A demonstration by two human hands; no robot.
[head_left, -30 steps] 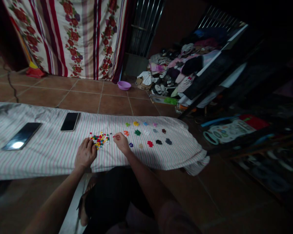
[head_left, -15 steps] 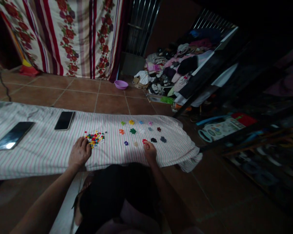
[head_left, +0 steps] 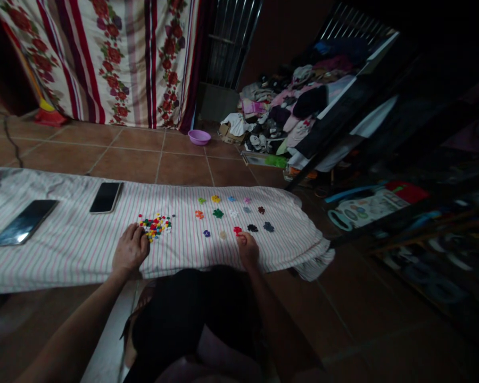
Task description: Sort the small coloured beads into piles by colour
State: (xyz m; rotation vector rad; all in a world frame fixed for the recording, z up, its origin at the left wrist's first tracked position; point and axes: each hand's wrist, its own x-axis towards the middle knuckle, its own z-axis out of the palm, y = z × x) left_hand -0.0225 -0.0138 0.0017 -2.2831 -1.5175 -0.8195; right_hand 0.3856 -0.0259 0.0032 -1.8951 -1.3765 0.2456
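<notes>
A mixed pile of small colourful beads (head_left: 155,227) lies on the striped cloth (head_left: 175,202). At the pile's left edge my left hand (head_left: 131,247) rests palm down, its fingers stretched out on the cloth. My right hand (head_left: 248,250) is closed, fingertips pressed together at the near side of the red beads (head_left: 237,230); whatever they pinch is hidden. Around it lie small single-colour heaps: black beads (head_left: 253,228), dark grey beads (head_left: 268,227), beige beads (head_left: 223,234), purple beads (head_left: 206,233), green beads (head_left: 217,213) and several others.
Two phones lie on the left, a larger phone (head_left: 24,222) and a smaller phone (head_left: 106,197). Beyond the cloth, a purple basin (head_left: 199,138) stands on the tiled floor near a heap of clothes (head_left: 287,106). A flowered curtain (head_left: 135,64) hangs at the back.
My right hand has drawn slightly back and right from the red beads, so more of them show. The left hand stays in place. The view has shifted a little.
</notes>
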